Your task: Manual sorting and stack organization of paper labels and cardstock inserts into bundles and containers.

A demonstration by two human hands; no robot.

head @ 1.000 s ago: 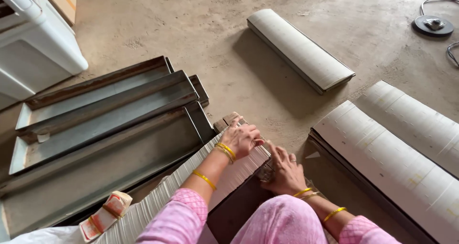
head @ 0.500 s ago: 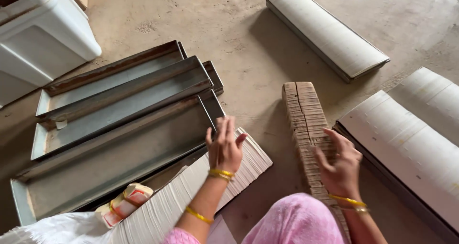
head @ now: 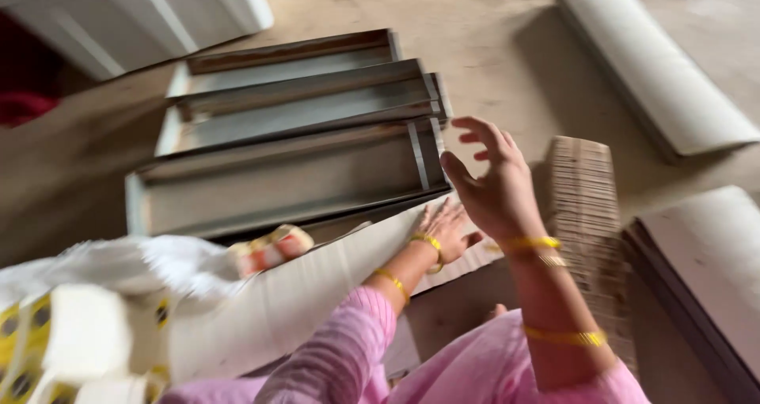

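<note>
My left hand [head: 445,228] lies flat on a long white curved sheet [head: 309,293] that runs from the lower left toward the middle. My right hand [head: 492,182] is raised in the air with fingers spread and holds nothing. It hovers between the grey metal trays [head: 293,174] and a stack of brown corrugated cardboard strips [head: 584,214] lying on the floor to its right. Yellow bangles sit on both wrists, and pink sleeves and a pink lap show at the bottom.
Three long metal trays lie side by side at the centre left. White curved panels [head: 649,72] lie at the upper right and right edge [head: 712,269]. A white box [head: 142,16] stands at the top left. Rolls of yellow-patterned tape [head: 55,341] are at the lower left.
My right hand has lifted off the cardboard stack and swung left and up. My left hand has come down flat onto the white sheet. The view has shifted left and moved closer.
</note>
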